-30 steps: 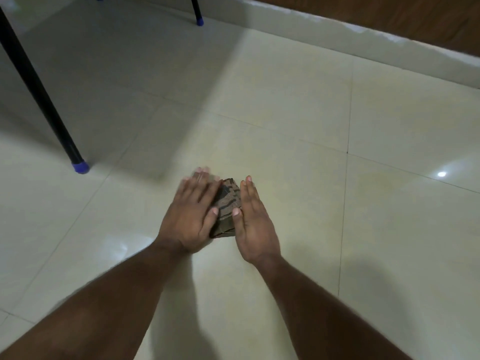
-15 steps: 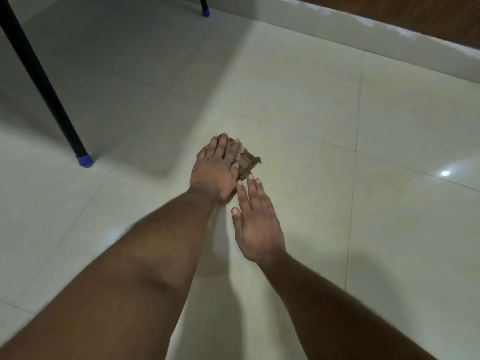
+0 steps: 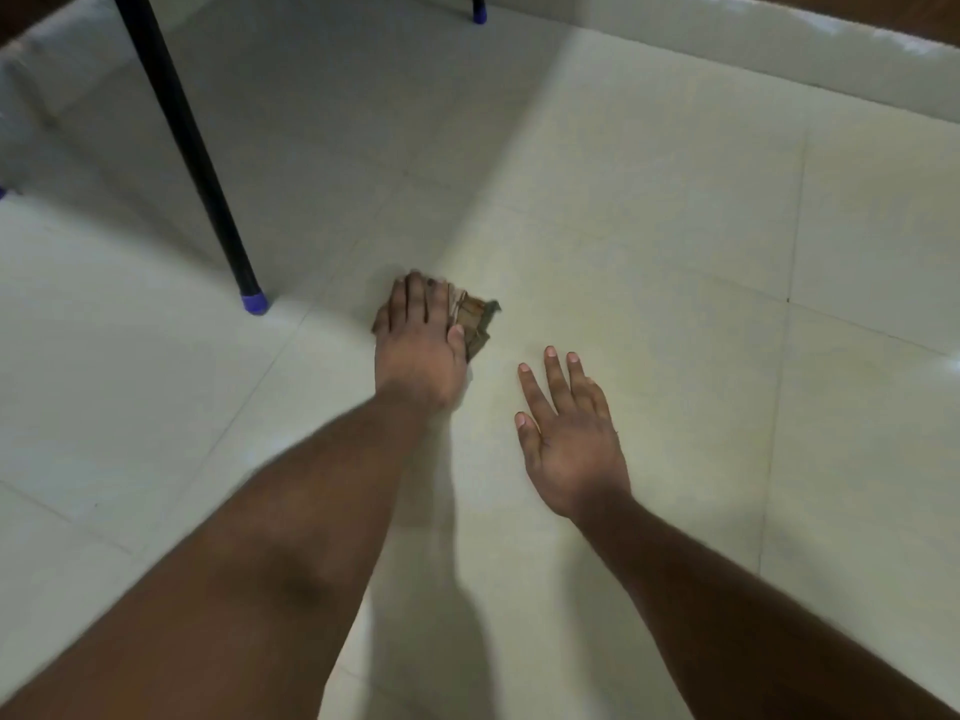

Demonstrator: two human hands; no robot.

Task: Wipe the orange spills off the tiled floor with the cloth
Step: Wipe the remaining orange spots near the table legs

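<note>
A folded brown patterned cloth [image 3: 474, 319] lies on the cream tiled floor [image 3: 649, 241]. My left hand [image 3: 421, 345] presses flat on top of it with straight fingers and hides most of it; only its right edge shows. My right hand [image 3: 569, 433] lies flat on the bare tile, fingers spread, to the right of the cloth and nearer me, not touching it. A faint yellowish tint shows on the tiles around the cloth; no distinct orange spill is visible.
A black table leg [image 3: 187, 148] with a blue foot [image 3: 254, 301] stands just left of the cloth. A second blue-tipped leg [image 3: 478, 13] is at the far top. A white skirting [image 3: 779, 49] runs along the wall at the back right.
My left hand has pushed the cloth forward and left, away from me, toward the black leg. My right hand has come off the cloth and now rests on bare tile.
</note>
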